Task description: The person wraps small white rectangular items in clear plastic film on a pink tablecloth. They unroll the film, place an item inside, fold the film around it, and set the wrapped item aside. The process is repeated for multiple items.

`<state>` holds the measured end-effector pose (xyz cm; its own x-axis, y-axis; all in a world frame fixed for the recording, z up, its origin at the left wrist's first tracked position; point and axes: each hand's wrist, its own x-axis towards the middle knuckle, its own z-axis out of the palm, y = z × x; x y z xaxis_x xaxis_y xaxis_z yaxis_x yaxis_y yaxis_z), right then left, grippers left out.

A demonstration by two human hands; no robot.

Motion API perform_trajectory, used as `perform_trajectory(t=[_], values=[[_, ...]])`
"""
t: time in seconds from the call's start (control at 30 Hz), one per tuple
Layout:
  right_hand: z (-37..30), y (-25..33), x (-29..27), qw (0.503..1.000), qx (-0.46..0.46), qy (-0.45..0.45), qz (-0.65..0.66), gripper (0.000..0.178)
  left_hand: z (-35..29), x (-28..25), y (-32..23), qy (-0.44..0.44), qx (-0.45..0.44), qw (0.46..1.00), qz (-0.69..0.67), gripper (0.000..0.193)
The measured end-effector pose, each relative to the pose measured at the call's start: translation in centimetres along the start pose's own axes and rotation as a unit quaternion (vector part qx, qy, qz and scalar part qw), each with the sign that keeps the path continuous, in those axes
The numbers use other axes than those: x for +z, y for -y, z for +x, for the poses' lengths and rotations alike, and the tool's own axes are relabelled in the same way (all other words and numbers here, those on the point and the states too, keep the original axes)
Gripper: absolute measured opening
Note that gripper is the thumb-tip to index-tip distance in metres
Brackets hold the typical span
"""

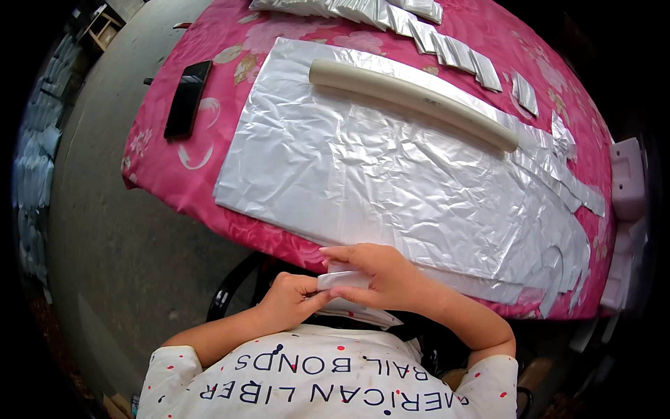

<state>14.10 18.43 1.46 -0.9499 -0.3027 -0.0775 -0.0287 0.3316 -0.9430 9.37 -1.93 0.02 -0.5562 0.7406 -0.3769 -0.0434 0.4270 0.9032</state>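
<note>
My left hand (285,302) and my right hand (385,278) meet at the table's near edge, in front of my body. Between their fingers is a folded white plastic bag (343,281), pinched from both sides; part of it hangs below toward my lap. Just beyond lies a broad stack of crinkled white plastic bags (377,181), its right end cut into handle-like strips. A long beige tube (412,103) rests slantwise across the stack's far part, untouched.
Rows of small folded white packets (447,52) line the table's far side. A black phone (188,99) lies at the left on the pink flowered tablecloth (167,167). Pale pink plastic chairs (628,178) stand at the right; a black chair frame (227,290) is below the near edge.
</note>
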Motion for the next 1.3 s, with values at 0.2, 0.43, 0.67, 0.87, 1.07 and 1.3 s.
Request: perform_trajectory(t=[0.2,0.43,0.67,0.87,1.07,1.3], values=[[0.0,0.2,0.4,0.986,0.098,0.001,0.136,0.036,0.2,-0.3,0.3,-0.033,0.009,0.998,0.05,0.019],[-0.1,0.3,0.9,0.985,0.029,0.012,0.169,0.035,0.9,1.2,0.1,-0.038,0.01,0.997,-0.073,0.03],[0.0,0.5,0.0,0.991,0.009,-0.031,0.134,0.03,1.5,-0.2,-1.2,0.104,-0.019,0.994,0.023,0.04],[-0.3,1.2,-3.3,0.998,0.012,-0.029,0.051,0.028,2.6,-1.5,-1.9,0.106,-0.005,0.994,0.038,0.022],[0.4,1.7,-5.0,0.99,-0.01,-0.125,0.058,0.036,4.0,-2.6,-3.1,-0.035,0.09,0.994,-0.048,0.015],[1.3,0.9,-4.9,0.955,-0.096,-0.247,-0.13,0.039,6.7,-2.6,-3.4,-0.1,0.263,0.959,0.039,0.019]])
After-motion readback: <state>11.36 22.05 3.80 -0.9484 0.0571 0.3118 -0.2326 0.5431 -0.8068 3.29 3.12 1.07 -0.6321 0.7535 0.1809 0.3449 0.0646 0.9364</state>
